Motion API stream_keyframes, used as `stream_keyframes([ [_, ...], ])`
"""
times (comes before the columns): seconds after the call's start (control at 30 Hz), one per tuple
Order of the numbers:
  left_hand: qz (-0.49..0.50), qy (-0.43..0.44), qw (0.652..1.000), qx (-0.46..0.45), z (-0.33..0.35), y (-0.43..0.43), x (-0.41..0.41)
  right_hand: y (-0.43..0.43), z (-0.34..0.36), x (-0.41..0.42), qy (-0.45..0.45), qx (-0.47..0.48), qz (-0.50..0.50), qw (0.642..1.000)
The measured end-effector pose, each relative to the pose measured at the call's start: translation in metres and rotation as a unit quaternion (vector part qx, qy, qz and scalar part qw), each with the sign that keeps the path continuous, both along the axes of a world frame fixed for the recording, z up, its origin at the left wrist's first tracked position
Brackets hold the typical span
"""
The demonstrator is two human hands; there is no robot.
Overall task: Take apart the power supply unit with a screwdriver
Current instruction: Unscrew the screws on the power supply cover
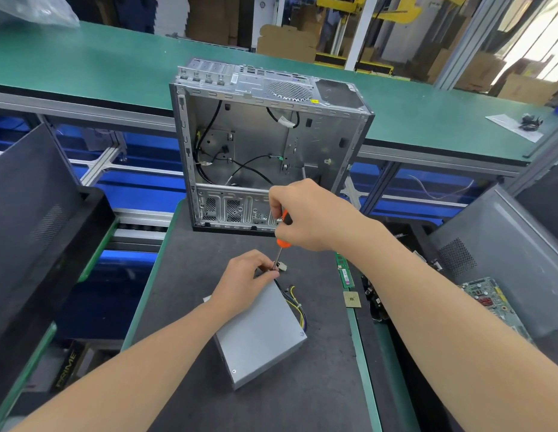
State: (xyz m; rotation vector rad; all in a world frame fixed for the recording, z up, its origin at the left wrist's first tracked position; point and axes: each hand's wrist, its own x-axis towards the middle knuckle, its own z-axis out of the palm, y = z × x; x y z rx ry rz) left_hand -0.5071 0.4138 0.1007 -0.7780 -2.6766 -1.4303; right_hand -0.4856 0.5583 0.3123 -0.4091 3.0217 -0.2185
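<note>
The right hand (pixel 309 216) grips the orange screwdriver (pixel 284 227), the left hand (pixel 243 282) pinches its shaft over the power supply unit (pixel 259 335) — at twelve o'clock the open case (pixel 259 132) holds loose black cables (pixel 254 170).

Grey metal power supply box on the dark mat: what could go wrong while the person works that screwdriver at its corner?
1. Fingers of the left hand curl beside the tip of the orange-handled screwdriver; a slip by the right hand could jab them.
2. The grey metal power supply box is steadied only by that hand and may shift.
3. The yellow and black wires near the tip could get nicked.
</note>
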Motion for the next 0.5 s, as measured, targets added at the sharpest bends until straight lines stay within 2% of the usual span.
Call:
stream_keyframes([
  [0.1,0.029,-0.016,0.999,-0.01,-0.003,0.002,-0.002,-0.001,-0.001,-0.001,0.007,-0.004,-0.004,1.0],
  [0.23,0.094,-0.087,0.991,-0.026,-0.001,-0.004,-0.013,-0.004,-0.002,-0.003,0.026,-0.015,-0.007,1.0],
  [0.5,0.237,-0.18,0.947,-0.122,-0.01,-0.102,-0.039,-0.029,-0.013,-0.017,0.04,-0.06,-0.015,0.997],
])
